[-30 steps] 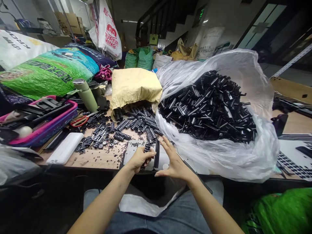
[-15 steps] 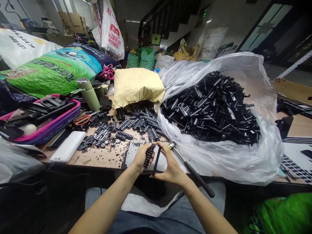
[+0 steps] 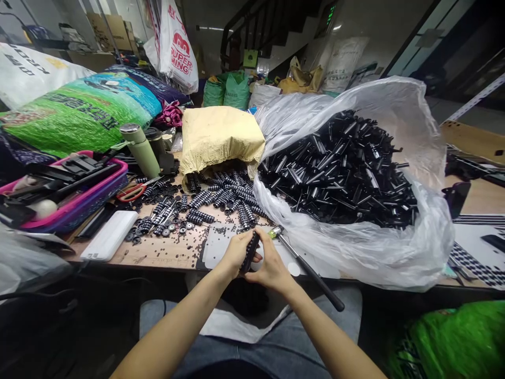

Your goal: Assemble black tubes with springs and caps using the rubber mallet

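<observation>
My left hand [image 3: 235,252] is closed around a black lettered roller [image 3: 246,260], a ribbed cylinder with small white characters. My right hand [image 3: 273,265] pinches a thin black plastic bracket [image 3: 253,251] between thumb and fingertips. The bracket lies against the roller's right side; fingers hide how far the two fit together. Just right of my right fingers, a hammer [image 3: 311,268] with a yellow-green and metal head [image 3: 275,231] rests across the table edge. More lettered rollers [image 3: 232,197] are heaped beyond my hands.
A clear plastic bag [image 3: 355,258] of black plastic parts [image 3: 339,173] fills the right side. Left are a yellow sack [image 3: 223,131], red-handled scissors [image 3: 132,192], a white power bank [image 3: 110,236], a green flask [image 3: 142,152] and a pink-and-blue basket [image 3: 79,210]. Tiny rings [image 3: 173,245] litter the tabletop.
The bracket, held apart from the roller before, has been brought left against it. My hands have closed together, and the roller is tilted more. The view has shifted slightly.
</observation>
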`<state>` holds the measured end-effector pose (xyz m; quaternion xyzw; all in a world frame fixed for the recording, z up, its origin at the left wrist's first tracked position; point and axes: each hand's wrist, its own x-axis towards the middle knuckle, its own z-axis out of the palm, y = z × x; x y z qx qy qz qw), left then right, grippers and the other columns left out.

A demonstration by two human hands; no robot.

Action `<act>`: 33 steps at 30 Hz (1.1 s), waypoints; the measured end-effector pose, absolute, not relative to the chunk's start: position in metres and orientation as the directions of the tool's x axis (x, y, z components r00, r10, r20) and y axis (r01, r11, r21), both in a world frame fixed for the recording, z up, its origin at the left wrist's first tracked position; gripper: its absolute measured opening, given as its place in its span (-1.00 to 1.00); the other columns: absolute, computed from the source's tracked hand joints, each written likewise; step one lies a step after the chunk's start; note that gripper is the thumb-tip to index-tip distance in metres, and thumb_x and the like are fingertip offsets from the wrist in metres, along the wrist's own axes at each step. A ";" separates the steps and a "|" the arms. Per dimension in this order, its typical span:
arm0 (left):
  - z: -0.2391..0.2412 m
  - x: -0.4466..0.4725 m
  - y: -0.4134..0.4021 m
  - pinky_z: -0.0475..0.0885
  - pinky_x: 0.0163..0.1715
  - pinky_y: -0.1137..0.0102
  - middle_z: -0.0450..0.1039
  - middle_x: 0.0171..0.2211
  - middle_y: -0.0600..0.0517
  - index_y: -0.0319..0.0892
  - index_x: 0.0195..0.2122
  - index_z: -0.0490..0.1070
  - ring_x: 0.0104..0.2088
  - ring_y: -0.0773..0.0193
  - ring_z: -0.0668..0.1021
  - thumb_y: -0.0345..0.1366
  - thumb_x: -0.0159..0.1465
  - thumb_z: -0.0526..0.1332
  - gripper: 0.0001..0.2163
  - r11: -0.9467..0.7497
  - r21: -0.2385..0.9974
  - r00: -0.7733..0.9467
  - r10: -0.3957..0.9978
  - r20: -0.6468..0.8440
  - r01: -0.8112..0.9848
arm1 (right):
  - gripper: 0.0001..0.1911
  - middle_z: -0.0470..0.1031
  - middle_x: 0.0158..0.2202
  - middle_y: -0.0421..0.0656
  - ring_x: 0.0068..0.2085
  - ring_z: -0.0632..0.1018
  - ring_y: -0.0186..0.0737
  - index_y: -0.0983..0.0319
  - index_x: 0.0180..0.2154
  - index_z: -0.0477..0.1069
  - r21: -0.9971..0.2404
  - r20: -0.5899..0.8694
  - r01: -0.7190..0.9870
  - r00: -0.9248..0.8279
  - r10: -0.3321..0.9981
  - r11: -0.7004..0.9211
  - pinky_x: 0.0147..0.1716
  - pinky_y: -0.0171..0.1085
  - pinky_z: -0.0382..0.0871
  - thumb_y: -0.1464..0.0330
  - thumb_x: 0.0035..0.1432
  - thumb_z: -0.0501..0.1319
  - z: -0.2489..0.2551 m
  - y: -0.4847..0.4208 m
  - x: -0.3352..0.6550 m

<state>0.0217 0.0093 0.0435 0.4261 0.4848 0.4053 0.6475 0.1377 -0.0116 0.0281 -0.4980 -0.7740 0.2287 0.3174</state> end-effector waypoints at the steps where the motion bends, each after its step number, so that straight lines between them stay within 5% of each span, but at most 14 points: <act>1: 0.038 0.022 0.007 0.41 -0.46 0.35 0.35 -0.37 -0.04 -0.24 -0.13 0.32 -0.47 0.29 0.47 -0.17 0.19 0.01 -0.69 0.165 0.986 0.181 0.970 -0.164 0.013 | -0.01 0.04 0.12 0.07 0.16 0.10 0.02 0.31 0.14 -0.16 -0.654 0.274 0.648 -0.277 0.921 0.390 0.12 -0.02 0.05 0.43 -0.33 0.27 0.024 -0.012 0.136; 3: 0.025 0.023 0.002 0.38 -0.24 0.28 0.32 -0.23 -0.08 -0.18 0.01 0.24 -0.25 0.21 0.44 -0.28 0.17 0.07 -0.64 -0.157 0.938 0.186 0.977 0.102 0.309 | -0.12 0.06 0.11 0.09 0.15 0.12 0.00 0.33 0.14 -0.14 -0.608 0.301 0.703 -0.227 0.926 0.370 0.11 -0.01 0.08 0.42 -0.23 0.22 0.014 -0.012 0.136; 5: 0.011 0.021 -0.001 0.33 -0.16 0.24 0.30 -0.20 -0.11 -0.19 0.07 0.18 -0.16 0.17 0.38 -0.40 0.16 0.07 -0.59 -0.380 0.751 0.292 0.922 0.256 0.541 | -0.21 0.09 0.10 0.09 0.14 0.15 -0.02 0.33 0.14 -0.13 -0.543 0.313 0.759 -0.215 0.925 0.360 0.07 -0.03 0.12 0.43 -0.13 0.16 0.007 -0.014 0.142; 8: -0.001 0.014 0.001 0.33 -0.21 0.27 0.32 -0.22 -0.14 -0.26 0.05 0.18 -0.19 0.19 0.38 -0.52 0.19 -0.03 -0.62 -0.560 0.478 0.488 0.827 0.279 0.676 | -0.36 0.19 0.04 0.10 0.07 0.24 0.03 0.31 0.08 0.02 -0.370 0.292 0.901 -0.117 0.949 0.225 -0.03 -0.01 0.20 0.32 -0.04 0.15 0.003 -0.019 0.171; 11: 0.001 0.006 0.005 0.31 -0.26 0.28 0.34 -0.23 -0.13 -0.24 0.03 0.19 -0.22 0.19 0.39 -0.53 0.20 -0.07 -0.64 -0.655 0.261 0.598 0.755 0.269 0.710 | -0.73 0.37 -0.22 0.08 -0.13 0.39 0.06 0.30 -0.21 0.28 -0.144 0.228 0.988 0.080 0.970 -0.048 -0.22 -0.02 0.26 0.27 0.09 0.04 0.013 -0.028 0.210; 13: 0.006 0.003 0.006 0.28 -0.27 0.25 0.35 -0.25 -0.12 -0.25 0.03 0.19 -0.25 0.18 0.40 -0.51 0.22 -0.09 -0.65 -0.666 0.170 0.618 0.742 0.260 0.727 | -0.77 0.40 -0.38 -0.01 -0.30 0.45 -0.03 0.25 -0.37 0.28 -0.128 0.118 0.986 0.123 0.985 -0.108 -0.36 -0.13 0.28 0.25 0.15 -0.04 0.024 -0.036 0.225; 18: 0.010 0.001 0.007 0.21 -0.20 0.21 0.37 -0.21 -0.12 -0.22 0.03 0.19 -0.19 0.18 0.39 -0.50 0.22 -0.08 -0.65 -0.656 0.124 0.618 0.747 0.244 0.745 | -0.67 0.38 -0.54 -0.19 -0.51 0.44 -0.23 0.18 -0.36 0.19 -0.432 0.026 0.898 0.102 0.994 -0.080 -0.51 -0.32 0.21 0.19 0.23 -0.23 0.047 -0.055 0.207; 23: 0.004 0.009 0.001 0.14 -0.07 0.16 0.35 -0.10 -0.13 -0.26 0.06 0.15 -0.03 0.16 0.33 -0.47 0.25 -0.12 -0.65 -0.618 0.090 0.582 0.773 0.252 0.781 | -0.66 0.32 -0.67 -0.22 -0.61 0.40 -0.21 0.17 -0.46 0.16 -0.324 -0.092 0.944 0.037 0.995 -0.065 -0.60 -0.34 0.08 0.19 0.22 -0.22 0.051 -0.056 0.187; 29: -0.008 0.037 -0.016 -0.10 0.11 0.12 0.00 0.16 -0.31 -0.48 0.14 -0.02 0.19 0.00 -0.01 -0.05 0.23 -0.12 -0.39 -0.612 0.104 0.566 0.773 0.285 0.784 | -0.61 0.35 -0.61 -0.22 -0.60 0.40 -0.28 0.17 -0.42 0.17 -0.537 0.105 0.840 -0.021 0.994 0.074 -0.57 -0.36 0.17 0.17 0.23 -0.28 0.076 -0.062 0.164; 33: -0.019 0.039 -0.014 -0.08 0.11 0.13 -0.03 0.17 -0.31 -0.49 0.17 -0.10 0.19 0.02 0.01 -0.15 0.23 -0.14 -0.43 -0.632 0.126 0.589 0.764 0.263 0.764 | -0.62 0.46 -0.53 -0.13 -0.56 0.45 -0.25 0.20 -0.33 0.26 -0.392 0.019 0.898 -0.208 0.978 0.198 -0.58 -0.35 0.13 0.22 0.24 -0.25 0.061 -0.063 0.136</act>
